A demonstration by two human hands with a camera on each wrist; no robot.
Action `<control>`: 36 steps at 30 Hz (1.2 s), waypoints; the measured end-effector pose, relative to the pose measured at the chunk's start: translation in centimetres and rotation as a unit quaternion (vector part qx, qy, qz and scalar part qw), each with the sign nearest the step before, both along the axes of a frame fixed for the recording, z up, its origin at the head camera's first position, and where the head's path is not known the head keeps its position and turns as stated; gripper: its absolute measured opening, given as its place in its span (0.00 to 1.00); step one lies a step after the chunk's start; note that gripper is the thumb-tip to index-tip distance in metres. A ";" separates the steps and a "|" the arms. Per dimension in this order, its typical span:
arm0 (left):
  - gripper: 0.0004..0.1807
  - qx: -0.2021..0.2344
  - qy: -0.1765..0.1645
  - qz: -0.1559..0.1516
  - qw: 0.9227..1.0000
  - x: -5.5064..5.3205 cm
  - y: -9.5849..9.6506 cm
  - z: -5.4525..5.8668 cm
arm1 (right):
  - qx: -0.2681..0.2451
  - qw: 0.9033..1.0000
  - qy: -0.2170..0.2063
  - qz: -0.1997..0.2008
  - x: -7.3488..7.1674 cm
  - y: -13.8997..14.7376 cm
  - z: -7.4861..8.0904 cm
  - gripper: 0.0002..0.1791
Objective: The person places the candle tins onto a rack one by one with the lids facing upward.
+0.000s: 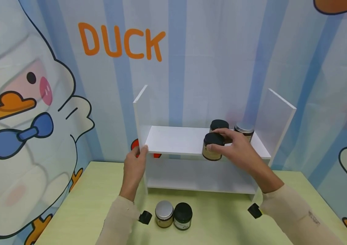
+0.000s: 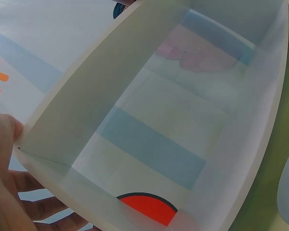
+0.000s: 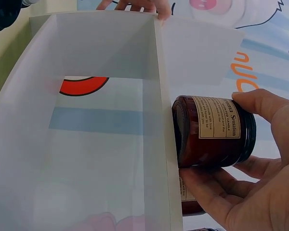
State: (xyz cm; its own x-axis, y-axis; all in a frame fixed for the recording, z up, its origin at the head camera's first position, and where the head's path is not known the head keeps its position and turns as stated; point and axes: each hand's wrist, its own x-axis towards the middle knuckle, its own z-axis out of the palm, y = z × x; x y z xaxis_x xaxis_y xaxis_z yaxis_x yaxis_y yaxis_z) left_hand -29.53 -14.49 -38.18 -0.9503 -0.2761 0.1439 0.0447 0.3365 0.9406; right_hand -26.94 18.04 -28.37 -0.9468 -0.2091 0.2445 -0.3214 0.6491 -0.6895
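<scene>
My right hand (image 1: 237, 148) grips a dark amber candle jar (image 3: 212, 130) with a black lid and a cream label. The jar is at the front edge of the upper board of a white shelf (image 1: 176, 139). Behind it on that board stand a black-lidded jar (image 1: 219, 124) and a silver-lidded jar (image 1: 244, 128), both partly covered by the hand. At the shelf's left side, my left hand (image 1: 134, 168) grips the side panel, thumb on the front edge and the other fingers behind, as the left wrist view (image 2: 5, 168) shows.
In front of the shelf on the pale green table (image 1: 106, 180) stand a silver-lidded jar (image 1: 164, 213) and a black-lidded jar (image 1: 183, 216), side by side. The shelf's side panels (image 1: 279, 119) rise above the upper board. A curtain with duck drawings hangs behind.
</scene>
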 end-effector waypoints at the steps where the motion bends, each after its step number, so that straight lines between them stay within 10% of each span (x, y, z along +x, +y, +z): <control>1: 0.34 0.000 -0.001 0.000 1.000 0.0 0.0 0.0 | 0.000 1.000 -0.001 0.000 -0.1 0.0 0.0 0.40; 36: 0.33 -0.004 -0.003 0.001 1.000 0.1 0.1 0.2 | 0.126 0.989 -0.044 0.069 -1.2 -1.3 3.9 0.31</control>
State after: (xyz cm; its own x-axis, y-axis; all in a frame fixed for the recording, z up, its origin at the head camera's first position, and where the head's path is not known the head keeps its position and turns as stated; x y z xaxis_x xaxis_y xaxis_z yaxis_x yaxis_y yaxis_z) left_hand -29.39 -14.39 -38.01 -0.9509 -0.2762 0.1397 0.0380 0.3436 0.9383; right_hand -28.19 16.74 -24.50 -0.9204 -0.3814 0.0855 -0.3643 0.7577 -0.5414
